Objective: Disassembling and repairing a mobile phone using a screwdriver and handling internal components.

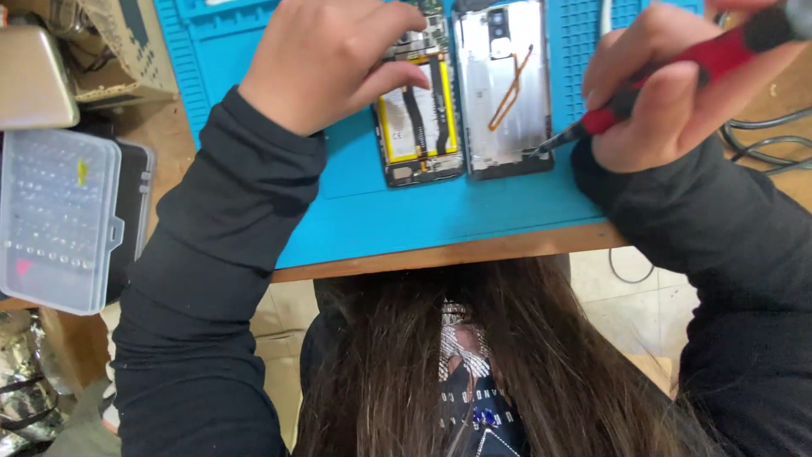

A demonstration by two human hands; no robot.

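1. Hair (474, 364), long and dark, fills the bottom centre of the frame, with black sleeves rising on either side of it.
2. Table edge (440, 252), a strip of wood, crosses the middle of the frame, and a blue work mat (381, 203) lies on it just above.
3. Clear plastic bit case (55, 220) sits at the left edge of the frame, lid closed, well apart from the mat's centre.
4. Right hand (668, 93), at the upper right, has its fingers closed around a red-handled screwdriver (677, 80); the dark tip touches the lower right corner of a silvery phone back cover (505, 89) lying inner side up.
5. Left hand (330, 59), at the upper centre-left, rests with fingers loosely curled, its thumb and fingertips pressing on the opened phone (419, 114), whose yellow-edged battery shows.
6. Phone and cover lie side by side, just touching, at the top centre of the mat.
7. Grey cables (765, 144) curl at the right edge.
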